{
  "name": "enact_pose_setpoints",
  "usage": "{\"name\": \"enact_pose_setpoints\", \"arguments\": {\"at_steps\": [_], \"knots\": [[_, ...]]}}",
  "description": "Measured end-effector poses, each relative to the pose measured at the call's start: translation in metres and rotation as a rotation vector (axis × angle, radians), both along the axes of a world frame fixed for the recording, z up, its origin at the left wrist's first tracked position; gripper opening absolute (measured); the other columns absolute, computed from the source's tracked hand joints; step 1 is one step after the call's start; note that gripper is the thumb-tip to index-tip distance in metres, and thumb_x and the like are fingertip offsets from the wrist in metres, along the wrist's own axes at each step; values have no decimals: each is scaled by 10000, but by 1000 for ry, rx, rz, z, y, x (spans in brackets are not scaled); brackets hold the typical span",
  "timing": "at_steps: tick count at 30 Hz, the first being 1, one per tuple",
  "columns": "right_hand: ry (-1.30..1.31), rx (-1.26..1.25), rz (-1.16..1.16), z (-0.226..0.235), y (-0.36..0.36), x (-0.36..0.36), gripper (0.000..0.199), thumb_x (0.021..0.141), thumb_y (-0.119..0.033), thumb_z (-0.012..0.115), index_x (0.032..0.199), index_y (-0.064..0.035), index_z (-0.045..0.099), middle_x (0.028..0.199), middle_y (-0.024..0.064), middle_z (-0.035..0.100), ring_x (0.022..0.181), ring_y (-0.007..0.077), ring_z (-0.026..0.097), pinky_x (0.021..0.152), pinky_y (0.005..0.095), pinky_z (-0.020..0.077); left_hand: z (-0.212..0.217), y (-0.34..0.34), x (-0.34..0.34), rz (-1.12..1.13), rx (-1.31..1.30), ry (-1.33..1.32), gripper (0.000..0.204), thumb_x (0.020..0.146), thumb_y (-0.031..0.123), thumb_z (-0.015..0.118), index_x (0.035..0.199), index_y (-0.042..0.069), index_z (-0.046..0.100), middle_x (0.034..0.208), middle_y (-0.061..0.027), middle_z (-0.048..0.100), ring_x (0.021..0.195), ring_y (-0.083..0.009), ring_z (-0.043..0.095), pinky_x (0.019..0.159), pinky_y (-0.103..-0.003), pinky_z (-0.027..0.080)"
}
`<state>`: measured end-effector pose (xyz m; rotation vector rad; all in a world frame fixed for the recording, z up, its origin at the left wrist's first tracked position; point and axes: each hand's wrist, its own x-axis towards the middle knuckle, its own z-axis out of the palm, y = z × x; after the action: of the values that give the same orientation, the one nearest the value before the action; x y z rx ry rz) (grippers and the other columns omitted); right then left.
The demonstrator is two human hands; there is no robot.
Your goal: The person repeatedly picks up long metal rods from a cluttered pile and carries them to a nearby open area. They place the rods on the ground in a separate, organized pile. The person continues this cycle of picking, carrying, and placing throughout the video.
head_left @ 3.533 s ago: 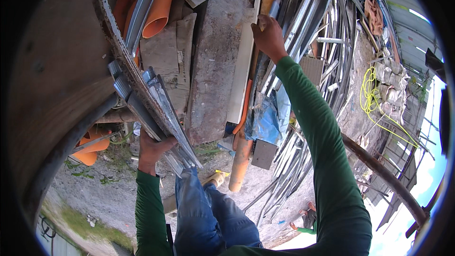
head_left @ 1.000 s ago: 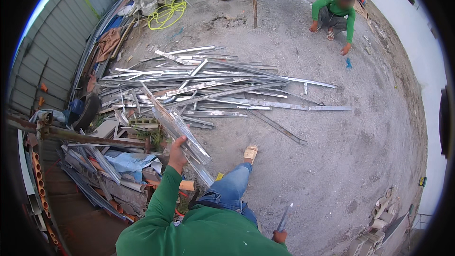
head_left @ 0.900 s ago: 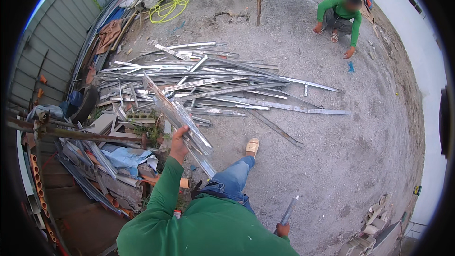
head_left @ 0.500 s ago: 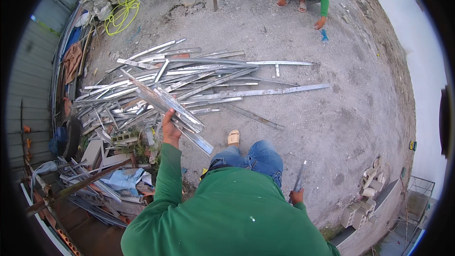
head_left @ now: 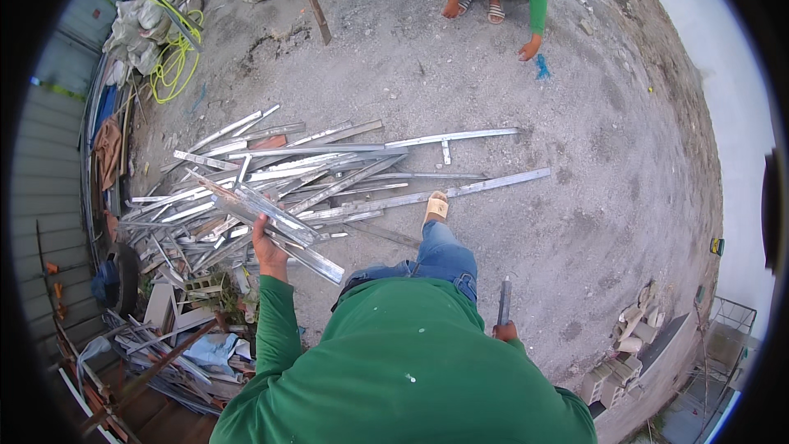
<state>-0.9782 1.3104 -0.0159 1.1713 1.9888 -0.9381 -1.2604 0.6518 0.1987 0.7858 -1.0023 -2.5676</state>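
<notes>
The fingers of the left hand are closed around a bundle of metal channels, the thumb lying over the upper face. The bundle slants past those fingers, one end far to their upper left and the other to their lower right. The fingers of the right hand, partly hidden by the shirt, curl around a grey metal strip that juts forward from them. Just ahead of the left fingers, the bundle overlaps a loose pile of metal strips on the ground (whether the two touch, I cannot tell). Between the two hands and farther forward, a pale sandal shows on the person's foot. Behind and left of the left fingers lies a blue sheet among scraps; a tyre stands farther out to their left. Concrete blocks sit to the right of the right fingers. Well ahead of both hands, a co-worker crouches, one hand near a blue scrap, while a yellow-green hose lies coiled far ahead and left.
</notes>
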Motion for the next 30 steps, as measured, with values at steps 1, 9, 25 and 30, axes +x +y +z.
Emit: {"name": "enact_pose_setpoints", "arguments": {"at_steps": [1, 9, 25, 30], "knots": [[7, -45, -24, -23, 36, -14, 368, 651, -80, 651, 964, 74, 535, 727, 178, 653, 626, 288, 661, 565, 403, 524, -6, 2, -8, 41, -16, -30, 589, 870, 235, 635, 1401, 48, 461, 1273, -86, 579, 1115, -245, 567, 945, -393, 474], [335, 74, 347, 10, 145, -384, 465, 671, -66, 656, 1102, 31, 510, 826, 145, 635, 721, 242, 640, 644, 355, 516, 10, 44, -120, 218, 36, -42, 522, 901, 254, 597, 1370, 48, 497, 1263, -101, 583, 1139, -249, 557, 976, -408, 455], [313, -34, 893, -36, -84, -918, 800, 697, -223, 757, 1346, 87, 408, 1175, 308, 602, 1122, 411, 597, 963, 416, 478, -118, 46, -501, 317, 195, -225, 488, 864, 255, 624, 1293, 33, 552, 1152, -99, 625, 1048, -277, 594, 974, -433, 451], [88, -106, 1119, -55, -229, -1108, 858, 714, -249, 765, 1389, 94, 362, 1200, 318, 587, 1142, 410, 584, 980, 413, 473, -151, 17, -635, 269, 228, -346, 489, 885, 249, 597, 1319, 34, 537, 1110, -119, 632, 1037, -264, 599, 932, -421, 470]]}}
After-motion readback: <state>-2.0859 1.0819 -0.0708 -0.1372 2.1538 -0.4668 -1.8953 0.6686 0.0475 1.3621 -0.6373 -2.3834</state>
